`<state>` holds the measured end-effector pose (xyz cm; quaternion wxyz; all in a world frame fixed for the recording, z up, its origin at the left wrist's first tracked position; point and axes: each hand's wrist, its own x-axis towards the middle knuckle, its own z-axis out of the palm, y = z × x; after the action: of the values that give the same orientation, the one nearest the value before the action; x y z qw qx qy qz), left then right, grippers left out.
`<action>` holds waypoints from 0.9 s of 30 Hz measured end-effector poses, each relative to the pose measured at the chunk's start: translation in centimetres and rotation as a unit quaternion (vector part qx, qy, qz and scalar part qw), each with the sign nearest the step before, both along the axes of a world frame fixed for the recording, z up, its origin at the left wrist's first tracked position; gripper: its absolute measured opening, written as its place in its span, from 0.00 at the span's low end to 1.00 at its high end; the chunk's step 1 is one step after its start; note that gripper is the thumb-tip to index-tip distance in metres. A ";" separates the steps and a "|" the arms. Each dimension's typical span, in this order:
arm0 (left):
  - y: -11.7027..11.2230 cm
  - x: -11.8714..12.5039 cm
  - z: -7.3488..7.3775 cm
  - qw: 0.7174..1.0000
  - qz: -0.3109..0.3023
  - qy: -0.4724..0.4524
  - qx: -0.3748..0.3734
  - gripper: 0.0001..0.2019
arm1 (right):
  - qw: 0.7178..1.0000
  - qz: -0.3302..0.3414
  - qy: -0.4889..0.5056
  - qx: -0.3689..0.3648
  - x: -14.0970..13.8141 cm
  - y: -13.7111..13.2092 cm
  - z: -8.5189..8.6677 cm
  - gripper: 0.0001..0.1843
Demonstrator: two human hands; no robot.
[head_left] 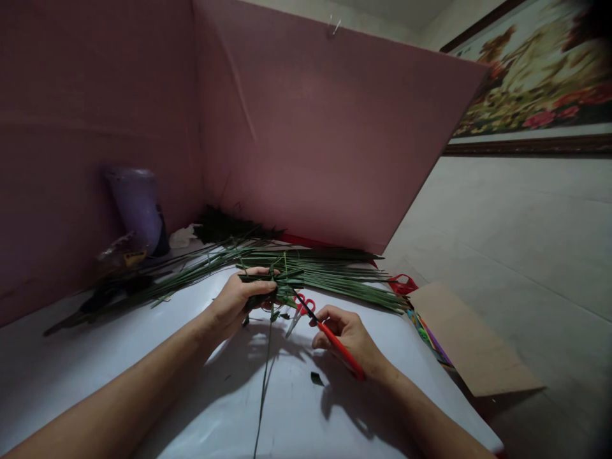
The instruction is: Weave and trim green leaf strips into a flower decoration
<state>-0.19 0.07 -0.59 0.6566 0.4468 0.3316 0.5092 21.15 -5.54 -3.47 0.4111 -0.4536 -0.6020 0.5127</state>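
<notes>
Table edges: the white table (229, 408) is bounded at the right by a slanting edge, beyond which a cardboard sheet (478, 350) is seen; a pink panel (335, 146) rises behind.
Room for moving: found between the forearms, where a leaf scrap (316, 378) lies; past the hands, space is taken up by long leaf strips (344, 280).
Left hand (238, 296): closed, the leaf piece (285, 278) being pinched between thumb and fingers.
Leaf piece, position and axis: held over the table's middle; crossed strips are pointed mainly sideways, and a thin strand (264, 395) is trailed toward the near side.
Right hand (347, 335): curled around a red-handled tool (340, 349).
Tool axis: diagonal, handle end to lower right, dark tip to upper left, directed at the leaf piece; contact is possible but cannot be confirmed in this dim view.
Scissors (296, 315): laid between the hands, red loops away, blades toward near left.
</notes>
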 end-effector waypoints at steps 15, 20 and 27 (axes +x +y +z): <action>0.1 -0.1 0.0 1.000 0.005 0.000 -0.005 0.15 | 0.999 -0.015 -0.022 0.018 -0.2 -0.3 0.7 0.17; 0.3 -0.2 -0.2 1.000 0.012 -0.003 -0.015 0.15 | 0.999 -0.027 -0.022 0.019 -0.4 -0.2 0.6 0.17; 0.3 -0.3 0.1 0.999 0.030 -0.001 -0.029 0.14 | 0.998 0.034 -0.052 0.013 -0.2 -0.2 0.3 0.24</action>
<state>-0.50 0.40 -0.50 0.6543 0.4169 0.3591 0.5188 20.96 -5.78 -3.16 0.3671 -0.4540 -0.6441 0.4943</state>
